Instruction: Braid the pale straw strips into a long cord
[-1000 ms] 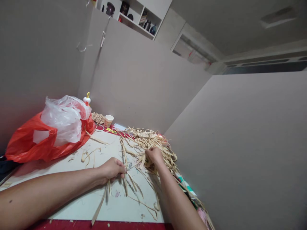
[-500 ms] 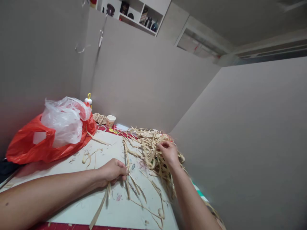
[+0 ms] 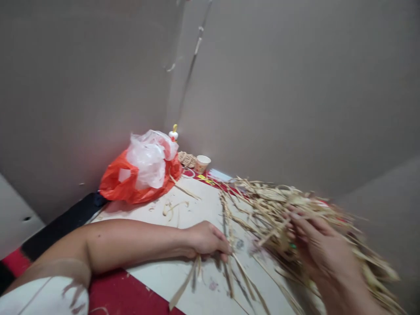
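In the head view, the left hand (image 3: 210, 239) is closed low over the near part of a white board (image 3: 205, 208), with narrow plant-fibre strips (image 3: 182, 289) gripped in its fingers; their loose ends are spread toward the near side. At right, a flat strip (image 3: 271, 234) is pinched by the right hand (image 3: 320, 247), which is blurred and is held above the near edge of a tangled fibre pile (image 3: 272, 197). A twisted length (image 3: 225, 214) is laid on the board, running from far to near just beside the left fingertips. The board is supported by a red-covered table (image 3: 131, 297). At far left, a red plastic bag (image 3: 111, 183) is topped by a translucent white bag (image 3: 147, 162); a paper cup (image 3: 202, 164) is placed beside a woven piece (image 3: 187, 159).
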Demonstrator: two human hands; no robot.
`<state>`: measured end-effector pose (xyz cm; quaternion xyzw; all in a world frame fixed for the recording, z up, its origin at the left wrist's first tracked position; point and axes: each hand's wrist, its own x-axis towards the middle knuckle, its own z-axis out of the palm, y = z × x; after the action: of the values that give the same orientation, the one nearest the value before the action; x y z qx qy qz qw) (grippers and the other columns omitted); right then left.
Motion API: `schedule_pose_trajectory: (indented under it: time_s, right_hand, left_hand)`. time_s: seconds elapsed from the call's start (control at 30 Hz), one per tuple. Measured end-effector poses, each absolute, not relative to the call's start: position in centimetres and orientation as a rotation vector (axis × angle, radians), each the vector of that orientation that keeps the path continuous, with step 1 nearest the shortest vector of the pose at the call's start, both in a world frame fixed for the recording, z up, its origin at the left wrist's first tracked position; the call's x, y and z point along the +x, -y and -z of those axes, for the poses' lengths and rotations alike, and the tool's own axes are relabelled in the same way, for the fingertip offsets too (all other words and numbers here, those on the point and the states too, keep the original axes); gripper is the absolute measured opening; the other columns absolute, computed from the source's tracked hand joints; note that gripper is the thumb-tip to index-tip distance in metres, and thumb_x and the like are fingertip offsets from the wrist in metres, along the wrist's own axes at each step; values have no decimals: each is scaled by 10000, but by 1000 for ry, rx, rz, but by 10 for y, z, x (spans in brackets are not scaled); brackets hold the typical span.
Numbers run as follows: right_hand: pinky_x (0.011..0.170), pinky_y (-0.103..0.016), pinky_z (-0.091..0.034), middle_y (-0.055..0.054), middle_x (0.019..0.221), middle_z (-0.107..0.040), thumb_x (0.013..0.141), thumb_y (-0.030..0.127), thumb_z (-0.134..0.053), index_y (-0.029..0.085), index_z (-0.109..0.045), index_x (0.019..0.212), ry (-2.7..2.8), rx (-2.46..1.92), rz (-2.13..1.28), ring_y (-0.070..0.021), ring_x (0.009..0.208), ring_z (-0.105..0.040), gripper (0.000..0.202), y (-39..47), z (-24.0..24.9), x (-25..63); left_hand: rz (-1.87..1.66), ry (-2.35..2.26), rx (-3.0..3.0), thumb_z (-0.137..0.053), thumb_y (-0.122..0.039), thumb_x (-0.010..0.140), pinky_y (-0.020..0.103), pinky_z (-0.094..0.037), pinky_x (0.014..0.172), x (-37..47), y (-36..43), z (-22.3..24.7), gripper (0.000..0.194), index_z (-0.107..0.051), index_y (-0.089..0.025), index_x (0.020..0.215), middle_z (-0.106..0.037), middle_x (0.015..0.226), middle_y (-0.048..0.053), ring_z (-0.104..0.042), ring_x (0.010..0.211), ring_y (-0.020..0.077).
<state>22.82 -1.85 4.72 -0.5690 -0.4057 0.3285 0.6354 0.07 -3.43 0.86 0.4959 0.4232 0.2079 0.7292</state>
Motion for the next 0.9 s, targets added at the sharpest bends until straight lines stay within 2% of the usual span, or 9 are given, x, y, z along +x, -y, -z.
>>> schedule_pose_trajectory:
  time_s: [0.07,0.17,0.23,0.3,0.43,0.53,0.63,0.77,0.9]
  right_hand:
    - [392,-161,-420,-4,667,-612,447,305,-817,182,-692,798,897,-1279,-952,-71,486,-515,392,25,-58,224]
    - [427,-161,-416,-16,715,-637,544,348,-795,161,-690,805,1035,-1266,-1069,-68,517,-515,337,30,-64,220]
    - [421,-167,-386,-34,742,-650,659,422,-712,160,-698,827,1152,-1319,-999,-76,526,-508,311,30,-62,221]
    - [443,-187,-384,-51,758,-664,713,427,-659,158,-716,822,1288,-1428,-780,-110,584,-538,295,30,-57,225]
    - [558,-229,-434,-72,923,-692,703,369,-678,173,-737,837,1326,-1446,-484,-185,820,-592,244,27,-52,238]
    - [554,-212,-429,-64,978,-689,669,345,-717,183,-733,843,1112,-1302,-519,-152,786,-587,239,26,-58,244]
    - [526,-185,-424,-47,925,-688,646,318,-733,185,-721,841,919,-1167,-601,-109,706,-577,236,28,-68,247]
    - [502,-161,-430,5,715,-636,644,276,-722,173,-680,834,847,-1089,-828,-80,623,-557,219,32,-78,245]
    - [523,-213,-471,13,656,-583,709,284,-635,174,-568,751,974,-1080,-1141,-104,584,-563,135,42,-83,229]
  left_hand:
    - [-460,-920,1123,-628,-214,648,209,-151,297,0,36,-14,99,-604,-132,598,-560,467,-36,-282,278,30]
    - [-428,-893,1155,-634,-292,667,210,-131,305,0,32,-15,181,-587,-131,600,-562,479,-32,-277,279,25]
    - [-428,-872,1158,-629,-314,674,211,-122,309,2,29,-12,191,-590,-132,628,-566,487,-32,-263,281,24]
    - [-420,-859,1156,-629,-321,672,210,-124,310,3,28,-9,195,-593,-131,643,-568,488,-29,-257,286,26]
    - [-418,-861,1151,-631,-315,661,204,-133,307,5,29,-8,189,-596,-130,663,-572,491,-25,-258,291,28]
    - [-416,-866,1146,-635,-326,655,201,-129,305,4,29,-9,201,-592,-130,666,-572,495,-27,-251,290,25]
    - [-410,-864,1153,-641,-354,658,200,-127,306,5,29,-9,231,-585,-131,658,-566,491,-29,-253,289,24]
    - [-406,-855,1143,-648,-360,664,201,-125,310,5,29,-8,236,-578,-134,660,-573,504,-28,-257,291,24]
    - [-406,-867,1150,-632,-342,677,204,-112,310,5,30,-10,221,-579,-129,647,-576,515,-23,-251,286,20]
